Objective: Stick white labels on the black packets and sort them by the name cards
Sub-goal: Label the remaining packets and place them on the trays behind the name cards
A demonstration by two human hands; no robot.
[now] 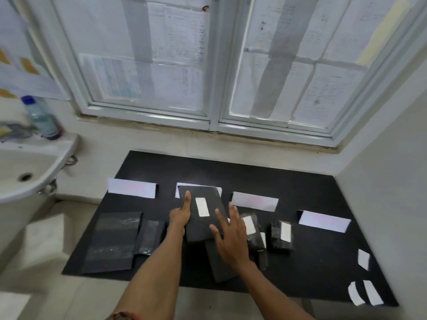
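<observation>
Far left, a white sink (34, 162) with a plastic bottle (40, 118) standing on its rim. On to the black table mat (312, 269): at its left edge lies a large flat black packet (113, 241), bare of any label, and just beside it a smaller unlabelled packet (149, 236). Behind them sits the first name card (132, 188), pink writing too blurred to read.

Centre now: the left hand (181, 213) grips the labelled black packet (203, 213) by its left edge, thumb lying along the top face and the other fingers hidden underneath. This packet carries a white label (202, 207) down its middle and covers most of the second name card (179, 190). The right hand (231, 236) is flat, fingers spread, on or just over the packet's lower right corner; actual contact I cannot tell. Beneath that hand another dark packet (221, 264) pokes out toward the near edge.

Moving right, the third name card (255, 200), and in front of it two crumpled labelled packets (253, 232) (283, 235) side by side. Then the fourth name card (324, 221). Far right, three loose white labels (364, 259) (355, 296) (372, 295) lie on the mat near the wall.
</observation>
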